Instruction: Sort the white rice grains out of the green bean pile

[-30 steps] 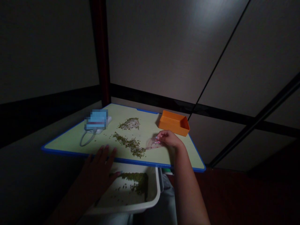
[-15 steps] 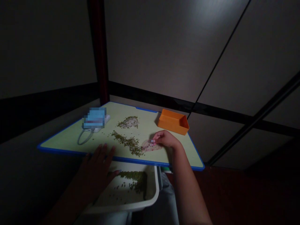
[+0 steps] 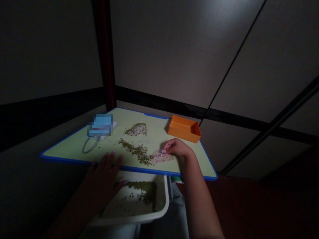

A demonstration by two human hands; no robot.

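Note:
My right hand (image 3: 173, 147) pinches a see-through, pinkish protractor (image 3: 161, 157) by its curved upper side. Its straight edge faces me on the pale board (image 3: 159, 131), and its left end meets a strip of small green beans (image 3: 137, 151). Behind that strip lies a second pile (image 3: 137, 129), pale in the middle with green beans around it. My left hand (image 3: 104, 172) is spread open, palm down, with fingertips over the board's blue near edge. Its thumb reaches over a white tub (image 3: 163, 202) below, where more green beans (image 3: 144, 191) lie.
An orange open box (image 3: 184, 129) stands at the board's far right corner. On the left, a device with a blurred screen (image 3: 101, 125) sits with a looped white cable (image 3: 86, 146). Panelled walls close in behind and to the left.
The protractor has tilted and shifted slightly to the right, and its outline shows more clearly. My left hand and the bean piles look nearly the same.

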